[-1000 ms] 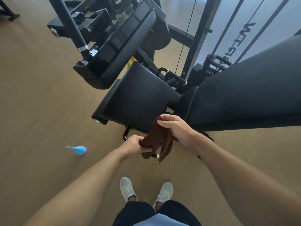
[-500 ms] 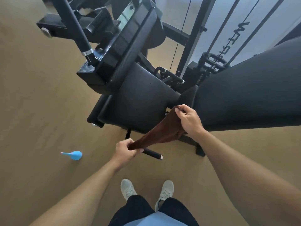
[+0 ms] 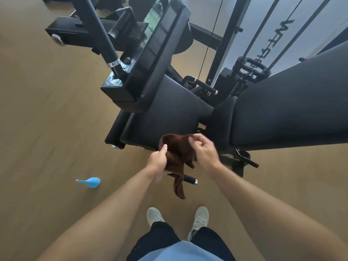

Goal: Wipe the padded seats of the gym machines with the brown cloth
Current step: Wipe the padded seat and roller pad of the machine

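Left hand point(image 3: 157, 159) grips the cloth point(image 3: 178, 155) by the seat point(image 3: 169, 117), right hand point(image 3: 204, 150) loosely pinching its top; it's soft, floppy, probably best bunched.

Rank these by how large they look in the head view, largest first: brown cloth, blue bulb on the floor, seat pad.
1. Seat pad
2. Brown cloth, bunched and nearer the camera, so its true size is unsure
3. Blue bulb
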The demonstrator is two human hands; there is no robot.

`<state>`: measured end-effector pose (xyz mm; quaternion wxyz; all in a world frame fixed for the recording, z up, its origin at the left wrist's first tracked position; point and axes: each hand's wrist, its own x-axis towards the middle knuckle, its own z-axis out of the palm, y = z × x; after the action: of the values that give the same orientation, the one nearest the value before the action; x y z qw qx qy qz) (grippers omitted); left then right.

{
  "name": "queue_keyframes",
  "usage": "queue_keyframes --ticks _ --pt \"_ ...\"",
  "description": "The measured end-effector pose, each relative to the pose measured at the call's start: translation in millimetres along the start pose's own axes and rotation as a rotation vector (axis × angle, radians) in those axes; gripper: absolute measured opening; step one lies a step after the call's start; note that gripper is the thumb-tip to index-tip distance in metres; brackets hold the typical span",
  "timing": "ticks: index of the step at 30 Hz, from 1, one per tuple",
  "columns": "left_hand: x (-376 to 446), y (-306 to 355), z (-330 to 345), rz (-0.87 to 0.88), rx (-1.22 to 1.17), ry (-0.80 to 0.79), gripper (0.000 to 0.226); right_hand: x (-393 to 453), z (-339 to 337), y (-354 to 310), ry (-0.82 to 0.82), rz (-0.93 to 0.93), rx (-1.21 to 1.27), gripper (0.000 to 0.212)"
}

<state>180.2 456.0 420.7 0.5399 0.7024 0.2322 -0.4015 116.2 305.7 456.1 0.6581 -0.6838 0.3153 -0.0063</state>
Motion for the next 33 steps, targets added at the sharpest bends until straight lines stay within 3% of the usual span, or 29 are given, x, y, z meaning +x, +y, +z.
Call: queue_keyframes --ticks 3,5,7,9,12,13,16,19,21,24,26,29,31,33 --pt "1.5 9.8 12.4 -0.052 -0.177 -0.039 0.061 -22.8 16.7 29.3 -0.198 -0.092 -0.207 0.011" --pt "6.1 9.5 11.5 -0.048 -0.153 -0.107 0.063 -31.1 18.8 45.4 -0.26 -0.162 -0.426 0.016" --pt "15.3 2.2 11.2 0.011 -0.037 -0.122 0.05 -38.6 17.1 51.8 -0.329 -0.173 -0.55 0.018" --pt "26.0 -2.2 14.6 0.106 0.155 -0.049 0.031 -39.8 12.9 50.1 -0.246 -0.073 -0.351 0.02" --pt "34.4 1.7 28.5 0.252 0.317 -0.042 0.022 -16.6 1.4 63.5 0.164 0.203 -0.033 0.019" --pt "35.3 4.9 34.0 0.287 0.306 -0.09 0.019 -6.1 -2.6 67.8 0.203 0.35 0.021 0.026" --pt "44.3 16.2 51.8 0.338 0.188 -0.323 0.014 25.6 -18.1 81.9 0.059 0.765 0.342 0.062" --pt "59.5 31.5 65.7 0.355 0.101 -0.378 0.015 71.5 -33.2 76.8 -0.1 0.72 0.61 0.068" --pt "72.3 35.8 69.1 0.383 0.052 -0.28 0.016 111.4 -28.6 75.9 -0.008 0.639 0.623 0.057" --pt "97.7 26.1 66.6 0.376 -0.032 0.01 0.013 169.1 -4.7 87.0 0.144 0.32 0.229 0.061" --pt "116.4 10.5 62.2 0.333 0.024 0.223 0.014 202.3 11.2 110.2 0.057 0.078 -0.193 0.07" --pt "141.9 -21.5 51.9 0.266 0.296 0.602 0.039 230.9 38.8 148.0 -0.123 -0.023 -0.883 0.081" --pt "157.4 -41.8 42.4 0.322 0.503 0.783 0.038 234.6 57.4 169.5 -0.181 -0.07 -1.0 0.087" --pt "172.5 -52.5 36.6 0.557 0.661 0.776 0.035 234.6 69.2 185.3 -0.19 -0.131 -0.955 0.086"
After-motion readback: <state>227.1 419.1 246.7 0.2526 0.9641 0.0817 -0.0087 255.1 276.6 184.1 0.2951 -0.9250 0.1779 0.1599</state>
